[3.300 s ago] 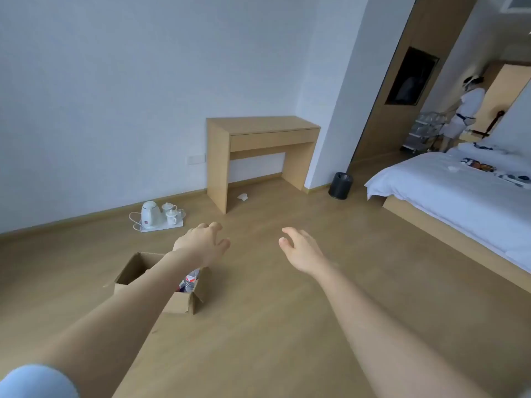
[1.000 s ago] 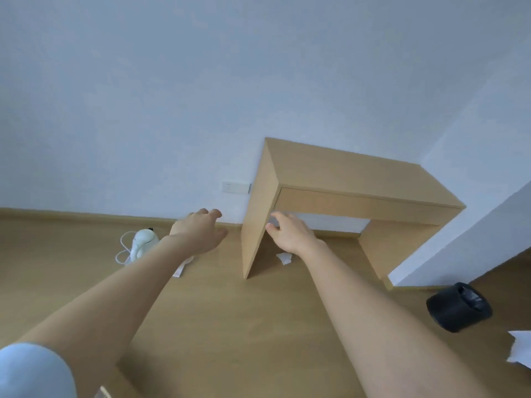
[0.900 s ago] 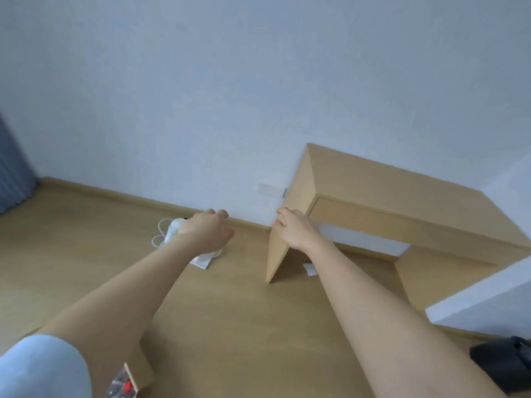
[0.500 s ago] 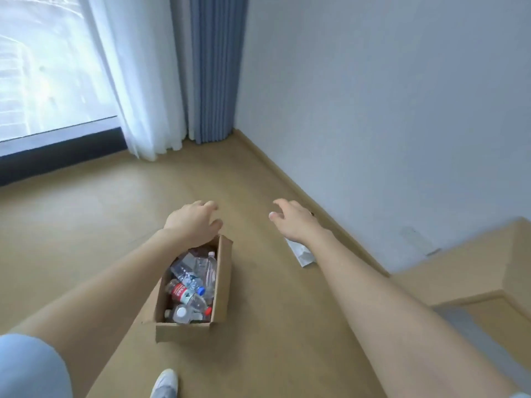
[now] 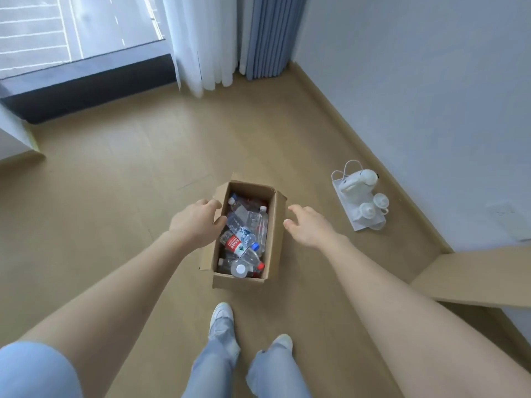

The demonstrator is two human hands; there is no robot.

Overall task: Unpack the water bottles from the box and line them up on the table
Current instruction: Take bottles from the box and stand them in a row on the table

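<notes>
An open cardboard box [image 5: 275,239] stands on the wooden floor just ahead of my feet. Several clear plastic water bottles [image 5: 244,239] lie jumbled inside it, some with red labels, some with blue. My left hand [image 5: 198,222] hovers over the box's left wall, fingers loosely spread and holding nothing. My right hand [image 5: 309,225] hangs just right of the box's right wall, fingers spread and holding nothing. A corner of the wooden table [image 5: 474,277] shows at the right edge.
A white tray with a kettle and cups [image 5: 359,199] sits on the floor by the right wall. White and blue curtains [image 5: 235,38] hang ahead beside a window. My two feet [image 5: 221,317] stand just behind the box.
My view has swung from the table round to the window corner and down onto the box. Both hands have come down to either side of the box, which now lies centred below me.
</notes>
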